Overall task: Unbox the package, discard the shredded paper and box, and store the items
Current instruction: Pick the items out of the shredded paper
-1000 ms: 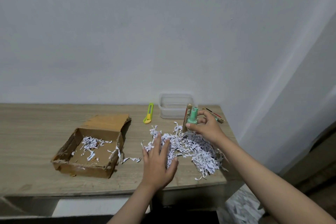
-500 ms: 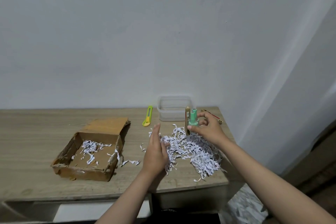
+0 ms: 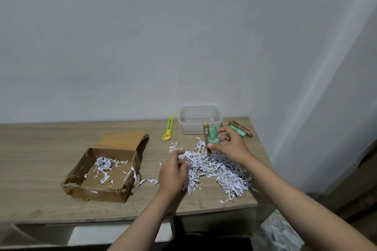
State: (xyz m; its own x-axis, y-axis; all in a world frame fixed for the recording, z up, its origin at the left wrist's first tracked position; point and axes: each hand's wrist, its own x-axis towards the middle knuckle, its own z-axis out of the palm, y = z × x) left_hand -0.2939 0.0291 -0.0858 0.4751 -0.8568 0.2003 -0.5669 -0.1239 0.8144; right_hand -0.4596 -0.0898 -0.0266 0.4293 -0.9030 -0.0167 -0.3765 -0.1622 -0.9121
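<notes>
Wooden desk [image 3: 40, 149] by white wall | right hand [image 3: 231, 146] pinches green bottle [image 3: 213, 137], clear of white shredded paper [image 3: 224, 171] | left hand [image 3: 173, 171] grip closed on shreds

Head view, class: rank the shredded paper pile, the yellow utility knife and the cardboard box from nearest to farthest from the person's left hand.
1. Shredded paper pile: under and touching the left hand, spreading to its right.
2. Yellow utility knife: beyond the hand, toward the wall.
3. Cardboard box: off to the left; its near wall is about as close as the knife, so 2 and 3 are hard to separate.
</notes>
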